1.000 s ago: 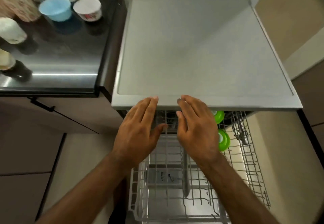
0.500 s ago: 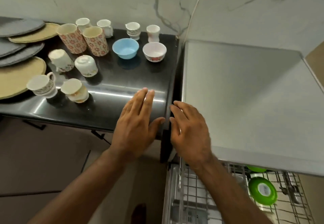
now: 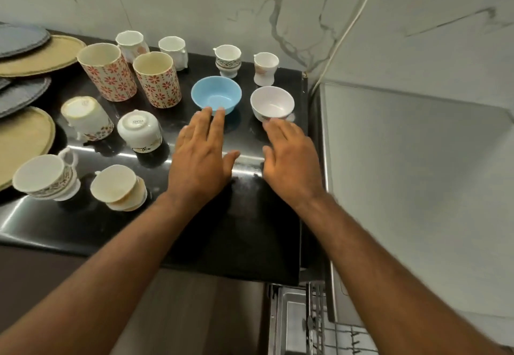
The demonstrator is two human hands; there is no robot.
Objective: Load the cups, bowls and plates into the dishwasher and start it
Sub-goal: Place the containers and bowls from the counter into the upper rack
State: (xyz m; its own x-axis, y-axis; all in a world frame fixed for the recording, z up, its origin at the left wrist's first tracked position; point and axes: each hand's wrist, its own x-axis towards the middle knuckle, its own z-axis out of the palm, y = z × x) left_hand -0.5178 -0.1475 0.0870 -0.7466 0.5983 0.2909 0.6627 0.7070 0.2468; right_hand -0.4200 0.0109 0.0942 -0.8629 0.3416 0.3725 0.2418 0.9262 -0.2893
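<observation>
On the black counter (image 3: 244, 229) stand a blue bowl (image 3: 216, 95) and a white bowl (image 3: 272, 103). My left hand (image 3: 200, 157) hovers flat with straight fingers, its fingertips at the blue bowl's near rim. My right hand (image 3: 289, 160), also flat and holding nothing, has its fingertips just below the white bowl. Two tall red-flowered cups (image 3: 107, 71) (image 3: 157, 79), several small white cups and upturned cups (image 3: 139, 129) stand to the left. Tan and grey plates (image 3: 25, 135) lie at the far left. The dishwasher's grey top (image 3: 417, 176) fills the right, with its wire rack (image 3: 333, 332) showing below.
A white marbled wall (image 3: 194, 1) rises behind the counter, with a white cable (image 3: 347, 29) running down it to the gap beside the dishwasher. Brown cabinet fronts (image 3: 55, 285) lie under the counter.
My view has swung up and left from the dishwasher rack to the counter. Both hands have moved forward over the counter, spreading apart toward the two bowls.
</observation>
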